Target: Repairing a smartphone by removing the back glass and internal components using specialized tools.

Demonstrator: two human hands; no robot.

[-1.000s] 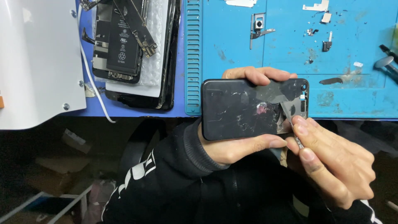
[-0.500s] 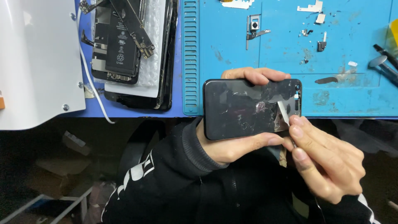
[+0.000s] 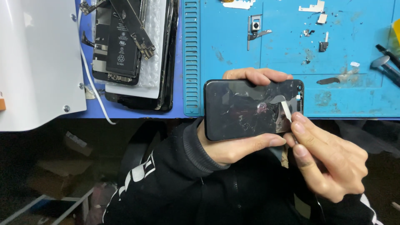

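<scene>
My left hand [image 3: 241, 146] grips a black phone [image 3: 237, 110] with a cracked glass back, held flat over the near edge of the blue work mat [image 3: 283, 54]. Fingers wrap its far edge and the thumb lies along its near edge. My right hand [image 3: 325, 160] pinches a thin metal blade tool [image 3: 286, 111]. The tip of the blade rests on the cracked glass near the phone's right end.
An opened phone with its battery showing [image 3: 121, 46] lies on white padding at the upper left, beside a white machine housing [image 3: 37, 62]. Small metal parts [image 3: 256, 27] and tweezers [image 3: 385, 62] are scattered on the mat. A white cable [image 3: 93, 91] hangs off the table edge.
The phone and both hands sit slightly lower and further left in view than a second ago. The blade stays on the cracked right end of the back glass.
</scene>
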